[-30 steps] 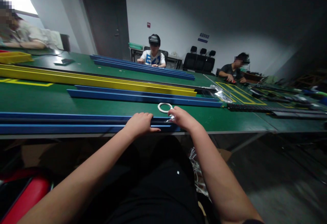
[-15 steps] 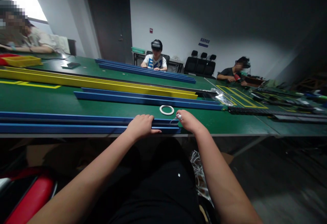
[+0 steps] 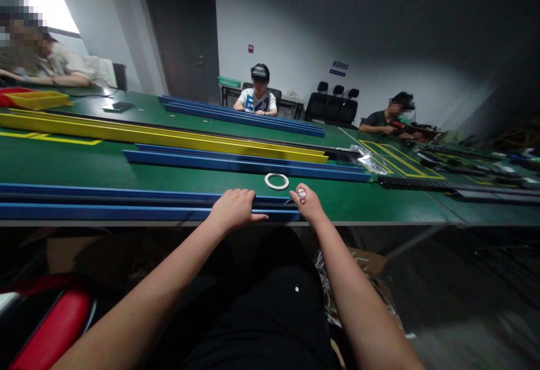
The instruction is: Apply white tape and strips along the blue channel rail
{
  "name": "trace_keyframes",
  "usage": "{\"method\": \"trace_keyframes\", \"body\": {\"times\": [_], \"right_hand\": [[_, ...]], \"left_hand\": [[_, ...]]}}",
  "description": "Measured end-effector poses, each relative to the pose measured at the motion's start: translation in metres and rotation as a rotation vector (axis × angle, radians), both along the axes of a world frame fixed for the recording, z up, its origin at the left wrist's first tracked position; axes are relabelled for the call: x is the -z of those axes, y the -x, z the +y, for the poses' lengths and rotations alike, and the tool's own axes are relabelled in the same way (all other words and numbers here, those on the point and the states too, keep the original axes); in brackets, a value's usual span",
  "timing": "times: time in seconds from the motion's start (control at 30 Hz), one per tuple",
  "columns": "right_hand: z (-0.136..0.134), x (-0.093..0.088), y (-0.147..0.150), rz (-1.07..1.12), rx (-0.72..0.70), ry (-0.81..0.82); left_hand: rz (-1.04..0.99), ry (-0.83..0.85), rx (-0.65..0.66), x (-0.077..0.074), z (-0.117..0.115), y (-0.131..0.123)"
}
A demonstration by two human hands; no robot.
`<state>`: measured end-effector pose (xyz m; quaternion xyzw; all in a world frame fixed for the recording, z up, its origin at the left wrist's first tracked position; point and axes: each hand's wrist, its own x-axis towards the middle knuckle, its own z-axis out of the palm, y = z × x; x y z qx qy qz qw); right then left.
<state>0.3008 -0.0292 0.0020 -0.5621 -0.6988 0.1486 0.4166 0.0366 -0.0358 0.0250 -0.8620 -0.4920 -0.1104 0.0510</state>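
Note:
A long blue channel-shaped profile lies along the near edge of the green table. My left hand grips it near its right end, fingers over the top and thumb along the front side. At that end, my right hand is closed, pinching a crumpled thin white strip. A short tail of the strip points toward the profile's end. Just behind, on the table, lies a white ring-shaped roll of tape, apart from both hands.
Farther back run another blue profile, a yellow profile and several more blue ones. Clear plastic wrap lies at their right. Co-workers sit around the table. A red padded item stands at lower left.
My right hand has turned slightly and its forearm has swung left, with more of the white strip showing. My left hand stays on the blue profile. The co-worker at right has shifted their hands.

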Motion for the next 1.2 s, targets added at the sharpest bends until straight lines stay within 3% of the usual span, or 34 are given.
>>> {"method": "trace_keyframes", "body": {"times": [0.13,0.5,0.83,1.2], "right_hand": [[-0.004,0.001,0.003,0.097,0.027,0.022],[-0.001,0.003,0.007,0.07,0.048,-0.05],[0.004,0.008,0.012,0.1,0.106,-0.024],[0.001,0.001,0.01,0.111,0.091,-0.029]], "left_hand": [[0.0,-0.021,0.014,0.001,0.0,0.001],[0.001,0.059,-0.008,-0.005,0.001,-0.002],[-0.051,-0.024,0.054,-0.002,-0.004,-0.035],[-0.045,-0.046,0.079,-0.001,0.001,-0.032]]}}
